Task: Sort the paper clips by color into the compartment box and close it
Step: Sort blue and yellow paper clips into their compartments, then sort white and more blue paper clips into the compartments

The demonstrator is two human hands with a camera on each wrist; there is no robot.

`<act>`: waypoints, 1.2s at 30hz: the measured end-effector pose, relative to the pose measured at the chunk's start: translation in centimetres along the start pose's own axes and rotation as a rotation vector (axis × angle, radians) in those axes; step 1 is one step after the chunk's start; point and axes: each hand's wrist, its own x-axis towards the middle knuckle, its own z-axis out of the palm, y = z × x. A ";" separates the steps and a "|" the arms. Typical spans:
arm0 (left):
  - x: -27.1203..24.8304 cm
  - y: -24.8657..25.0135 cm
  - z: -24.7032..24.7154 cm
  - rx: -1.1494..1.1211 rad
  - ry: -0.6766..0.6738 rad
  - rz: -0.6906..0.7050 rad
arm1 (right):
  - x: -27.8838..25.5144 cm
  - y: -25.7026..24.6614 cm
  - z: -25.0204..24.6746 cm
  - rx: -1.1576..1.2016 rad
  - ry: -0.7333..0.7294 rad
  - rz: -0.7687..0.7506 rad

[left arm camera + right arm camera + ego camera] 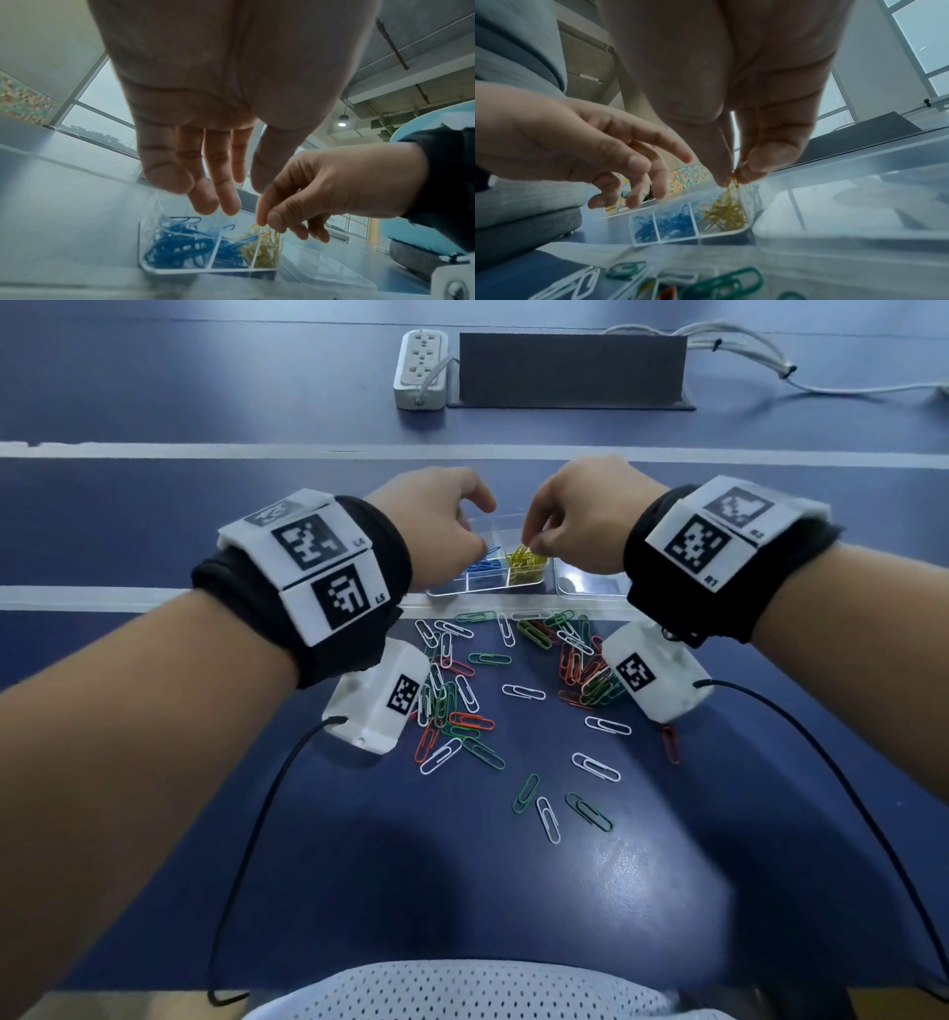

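Right fingertips (754,162): thumb and forefinger pressed together on a yellow paper clip (734,179), whose lower end hangs out just below them.
Right hand (580,516): held above the yellow compartment, knuckles up, the other fingers curled under; it holds nothing else that can be seen.
Yellow paper clips (525,562): a loose heap directly below the pinch, at 6 o'clock from the fingertips; the pinched clip's lower end reaches down to the top of the heap, and whether it touches cannot be told.
Left fingers (205,182): spread and relaxed, pointing down, holding nothing.
Left hand (441,526): at 9 o'clock from the right hand, close beside it but apart, hovering over the blue side of the box.
Blue paper clips (180,247): fill two neighbouring compartments below the left fingers, not touched by them.
Compartment box (464,590): clear plastic, open, on the blue table (462,865); the yellow compartment sits at 3 o'clock from the blue ones.
Clear lid (859,213): at 3 o'clock of the yellow compartment, just beside it.
Loose paper clips (493,711): white, green and orange, scattered on the table at 6 o'clock from the box, between the forearms.
Power strip (421,369): at 12 o'clock, far end of the table, beside a dark panel (570,369).
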 end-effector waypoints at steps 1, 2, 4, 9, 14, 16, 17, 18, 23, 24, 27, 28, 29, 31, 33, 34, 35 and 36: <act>-0.1 -0.1 0.1 0.008 -0.001 0.007 | 0.1 0.0 0.1 0.012 0.008 -0.007; -0.2 -0.1 0.1 0.017 0.002 0.014 | 0.2 -0.1 0.2 0.023 0.015 -0.013; -0.4 -0.2 0.2 0.031 0.002 0.019 | 0.3 -0.5 0.3 0.027 0.031 -0.026; -0.8 -0.3 0.2 0.044 0.008 0.023 | 0.6 -0.8 0.9 -0.014 0.031 -0.049; -1.1 -0.7 0.2 0.050 0.009 0.036 | 0.3 -0.3 0.2 0.079 0.022 -0.057; -1.3 -0.9 0.1 0.064 0.002 0.049 | -0.1 0.1 -0.4 0.101 0.066 -0.066; -1.3 -1.0 0.1 0.084 -0.005 0.057 | -0.3 0.3 -0.6 0.098 0.079 -0.066; -1.4 -1.1 0.1 0.113 -0.014 0.066 | -0.5 0.5 -0.9 0.088 0.084 -0.062; -1.7 -1.2 0.2 0.275 -0.084 0.090 | -1.7 1.1 -0.9 -0.022 0.044 -0.042; -1.7 -1.3 0.2 0.301 -0.102 0.093 | -1.9 1.1 -0.7 -0.037 0.026 -0.045; -1.8 -1.5 0.3 0.387 -0.148 0.109 | -2.6 0.8 0.1 -0.063 -0.050 -0.063; -1.9 -1.6 0.3 0.409 -0.159 0.114 | -2.8 0.6 0.4 -0.071 -0.078 -0.080; -1.9 -1.6 0.3 0.422 -0.164 0.119 | -2.9 0.5 0.7 -0.081 -0.099 -0.099; -1.9 -1.7 0.3 0.432 -0.165 0.134 | -3.1 0.3 1.2 -0.120 -0.121 -0.130; -1.9 -1.7 0.2 0.435 -0.159 0.146 | -3.1 0.2 1.6 -0.158 -0.121 -0.144; -1.9 -1.7 0.2 0.438 -0.153 0.151 | -3.1 0.2 1.7 -0.167 -0.119 -0.143; -1.9 -1.8 0.1 0.443 -0.143 0.155 | -3.1 0.2 1.7 -0.174 -0.119 -0.142; -1.9 -1.8 0.0 0.454 -0.131 0.158 | -3.2 0.1 1.7 -0.183 -0.126 -0.142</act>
